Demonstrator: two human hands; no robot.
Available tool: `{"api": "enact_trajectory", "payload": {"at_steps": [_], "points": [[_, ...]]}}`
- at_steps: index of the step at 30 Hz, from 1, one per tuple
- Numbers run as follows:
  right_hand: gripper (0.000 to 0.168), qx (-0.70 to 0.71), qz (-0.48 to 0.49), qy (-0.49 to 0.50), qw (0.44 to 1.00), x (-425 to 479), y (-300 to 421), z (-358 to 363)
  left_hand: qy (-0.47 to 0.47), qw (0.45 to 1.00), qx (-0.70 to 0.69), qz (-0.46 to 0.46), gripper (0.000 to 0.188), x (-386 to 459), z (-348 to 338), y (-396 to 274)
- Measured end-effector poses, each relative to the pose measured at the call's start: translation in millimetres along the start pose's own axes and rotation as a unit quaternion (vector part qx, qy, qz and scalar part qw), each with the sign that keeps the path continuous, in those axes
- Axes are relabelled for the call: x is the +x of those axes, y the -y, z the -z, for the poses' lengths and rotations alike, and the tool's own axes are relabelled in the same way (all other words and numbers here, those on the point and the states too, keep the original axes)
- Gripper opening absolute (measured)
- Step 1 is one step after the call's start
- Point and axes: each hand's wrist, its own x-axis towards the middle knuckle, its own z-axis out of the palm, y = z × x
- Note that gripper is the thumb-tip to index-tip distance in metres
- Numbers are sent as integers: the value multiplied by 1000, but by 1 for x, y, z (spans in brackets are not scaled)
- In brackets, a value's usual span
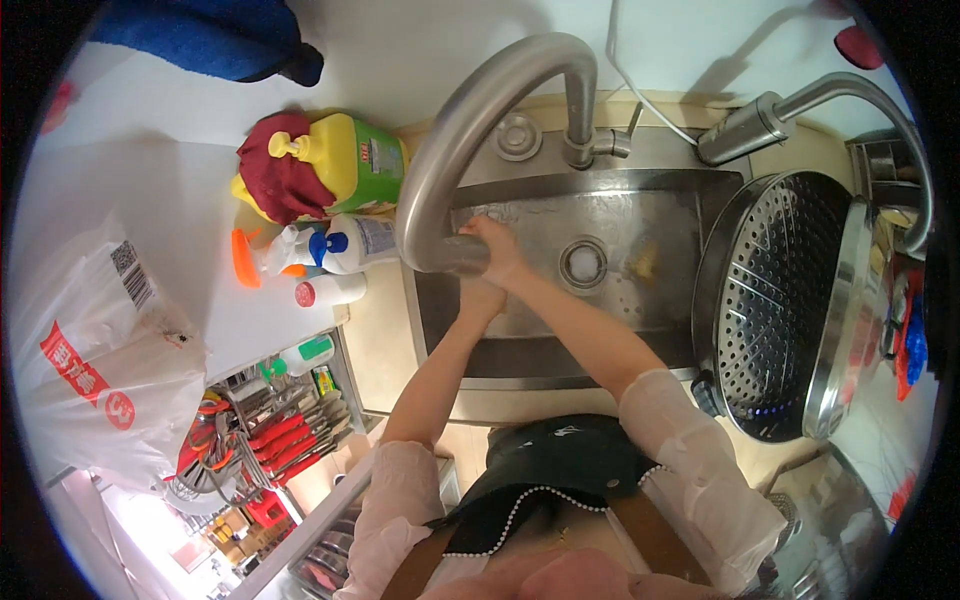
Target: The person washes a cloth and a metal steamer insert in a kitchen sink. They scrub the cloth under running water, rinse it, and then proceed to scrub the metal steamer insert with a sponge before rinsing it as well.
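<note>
My left hand (482, 298) and my right hand (496, 244) are close together, apparently touching, over the left part of the stainless steel sink basin (525, 307). The end of the large curved faucet (457, 251) stands between the camera and them and hides part of both. Whether anything is between my palms cannot be seen. To the right of my hands is the round drain (583, 263), with a yellowish patch of residue (643, 262) beside it on the basin floor.
A perforated metal steamer tray (776, 307) stands tilted at the sink's right edge. Left of the sink are a yellow-green pump bottle (360, 161), a dark red cloth (281, 169), a spray bottle (247, 259) and white bottles. A slim second faucet (750, 127) stands behind right.
</note>
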Motion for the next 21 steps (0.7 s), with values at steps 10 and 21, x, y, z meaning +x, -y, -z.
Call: {"api": "enact_trajectory", "payload": {"at_steps": [10,21], "points": [[63,-270,-281,-274,879,-62,-90,121,106,935,-261,216,54,7,24,1],[54,-476,-430,133,755,-174,-216,115,-35,889,-409,205,49,-18,34,-35]]}}
